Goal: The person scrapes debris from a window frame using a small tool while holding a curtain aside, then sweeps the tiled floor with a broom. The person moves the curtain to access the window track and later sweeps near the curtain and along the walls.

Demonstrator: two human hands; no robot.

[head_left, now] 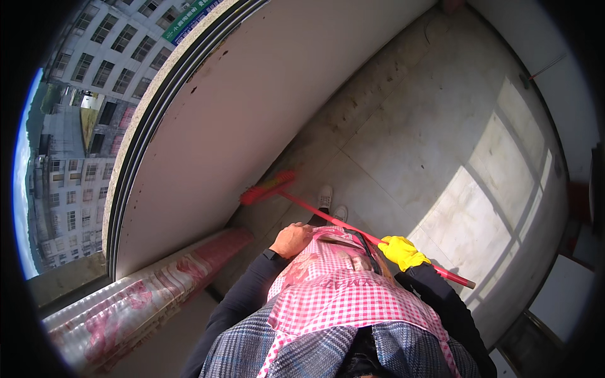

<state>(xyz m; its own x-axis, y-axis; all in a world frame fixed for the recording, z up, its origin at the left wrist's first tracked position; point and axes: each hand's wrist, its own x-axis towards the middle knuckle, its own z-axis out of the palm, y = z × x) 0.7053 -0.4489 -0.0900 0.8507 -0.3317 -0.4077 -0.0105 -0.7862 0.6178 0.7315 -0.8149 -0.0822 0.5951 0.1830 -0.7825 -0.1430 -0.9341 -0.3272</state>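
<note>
My right hand point(403, 252), in a yellow rubber glove, is closed around the red handle point(307, 208) of a long-handled brush. The handle slants from its free end at my right down to the brush head point(268, 188), which is red with some yellow-green, slightly blurred, beside the low wall. My left hand point(292, 240) looks orange and wears a dark band at the wrist. Its fingers are curled in against the front of my pink checked apron point(334, 296); what they hold, if anything, is hidden.
A pale wall point(239, 94) with a window track point(123, 189) runs along my left, buildings beyond it. A patterned roll point(145, 296) in clear wrap leans at the lower left. Sunlight falls on the stained tile floor point(384, 138). White panels point(561, 290) stand at the right.
</note>
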